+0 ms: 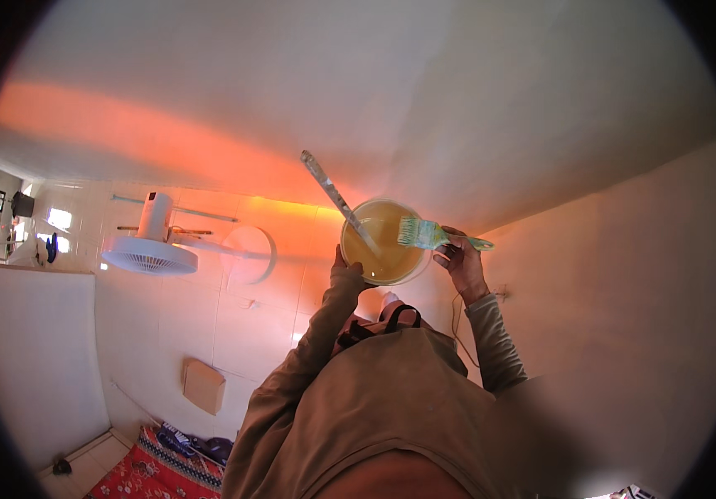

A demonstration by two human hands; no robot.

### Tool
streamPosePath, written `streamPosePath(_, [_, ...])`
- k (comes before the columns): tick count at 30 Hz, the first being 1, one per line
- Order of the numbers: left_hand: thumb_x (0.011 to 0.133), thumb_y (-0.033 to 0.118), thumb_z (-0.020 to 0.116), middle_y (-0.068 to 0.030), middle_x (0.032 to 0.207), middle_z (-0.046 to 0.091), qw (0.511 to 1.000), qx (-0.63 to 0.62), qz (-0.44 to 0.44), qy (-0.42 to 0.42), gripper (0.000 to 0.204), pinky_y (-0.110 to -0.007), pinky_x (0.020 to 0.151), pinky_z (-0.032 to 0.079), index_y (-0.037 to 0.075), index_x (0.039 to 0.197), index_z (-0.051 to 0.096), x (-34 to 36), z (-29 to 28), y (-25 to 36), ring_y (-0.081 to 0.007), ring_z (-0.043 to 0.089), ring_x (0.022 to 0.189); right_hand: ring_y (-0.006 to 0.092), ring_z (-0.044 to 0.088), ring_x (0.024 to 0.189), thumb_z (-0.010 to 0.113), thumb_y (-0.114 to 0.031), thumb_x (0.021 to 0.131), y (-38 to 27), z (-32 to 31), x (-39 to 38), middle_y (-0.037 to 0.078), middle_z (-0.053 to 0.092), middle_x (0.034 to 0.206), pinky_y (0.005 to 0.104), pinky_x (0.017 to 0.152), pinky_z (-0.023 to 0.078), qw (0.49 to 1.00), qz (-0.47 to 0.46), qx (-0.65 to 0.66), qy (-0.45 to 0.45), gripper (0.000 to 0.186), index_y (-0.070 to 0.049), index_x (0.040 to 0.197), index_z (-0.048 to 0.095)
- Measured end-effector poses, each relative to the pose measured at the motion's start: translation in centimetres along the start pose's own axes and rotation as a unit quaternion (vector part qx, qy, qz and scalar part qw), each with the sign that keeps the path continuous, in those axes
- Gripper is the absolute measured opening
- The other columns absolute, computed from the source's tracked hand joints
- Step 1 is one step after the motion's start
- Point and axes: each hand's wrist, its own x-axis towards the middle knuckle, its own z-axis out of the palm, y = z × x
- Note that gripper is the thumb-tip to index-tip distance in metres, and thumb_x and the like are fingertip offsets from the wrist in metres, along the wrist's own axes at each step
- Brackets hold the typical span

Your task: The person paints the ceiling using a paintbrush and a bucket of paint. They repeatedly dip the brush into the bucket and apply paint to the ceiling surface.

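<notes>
A round tub (414,274) of yellowish liquid is held up in front of my body. My left hand (351,268) grips its near left rim and side. A long paint-spattered stick (324,180) stands in the liquid, leaning out over the far left rim. In my right hand (462,262) is a paintbrush (428,234), its handle pointing right. The bristles, smeared pale green, are over the tub's right side; whether they touch the rim I cannot tell.
A pale wall (507,100) rises just beyond the tub, and another wall (624,274) stands on the right. On the tiled floor to the left are a white fan (150,254), a round white lid-like disc (250,254), a cardboard piece (203,386) and a red patterned cloth (137,474).
</notes>
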Motion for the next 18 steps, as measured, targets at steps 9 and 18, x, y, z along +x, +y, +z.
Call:
streamPosePath(9, [0.086,-0.012,0.045,-0.0208,0.140,0.049,0.998,0.052,0.039,-0.016,0.071,-0.060,0.084,0.062,0.016,0.150,0.035,-3.9,3.9,2.9,-0.0456,0.058,0.121,0.0201,0.067,0.095,0.062,-0.016,0.098,-19.0,7.8,-3.7,0.009,0.068,0.113,0.0378,0.079,0.058,0.945,-0.310,-0.071,-0.073,0.029,-0.002,0.124,0.063])
streamPosePath(18, [0.083,-0.015,0.044,-0.0217,0.141,0.048,0.999,0.037,-0.003,-0.010,0.071,-0.055,0.081,0.065,0.015,0.148,0.036,-4.4,4.0,2.8,-0.0456,0.058,0.122,0.0126,0.066,0.084,0.070,-0.008,0.093,-40.7,19.8,-5.6,0.007,0.072,0.098,0.0267,0.075,0.054,0.675,-0.637,-0.371,-0.026,0.021,0.003,0.111,0.070])
